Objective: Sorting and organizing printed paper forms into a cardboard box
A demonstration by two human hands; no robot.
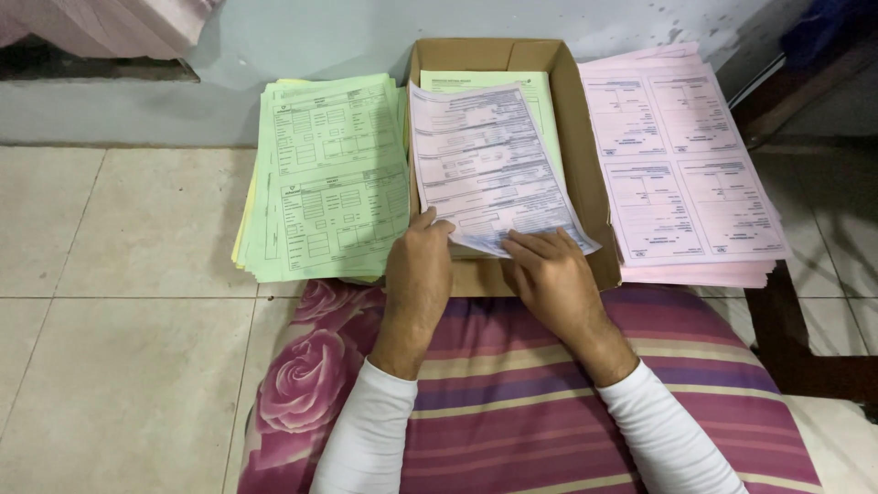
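Observation:
A shallow cardboard box (585, 165) lies on the floor in front of me. Inside it a pale pink printed form (485, 165) rests on top of a light green sheet (540, 96). My left hand (418, 265) touches the form's near left corner with its fingertips. My right hand (553, 274) presses flat on the form's near edge, where the paper curls up slightly. Both arms wear white sleeves.
A stack of green printed forms (329, 178) lies left of the box, over some yellow sheets. A stack of pink forms (681, 160) lies to its right. A striped cushion with roses (512, 402) is under my arms. Dark wooden furniture (786, 338) stands at right.

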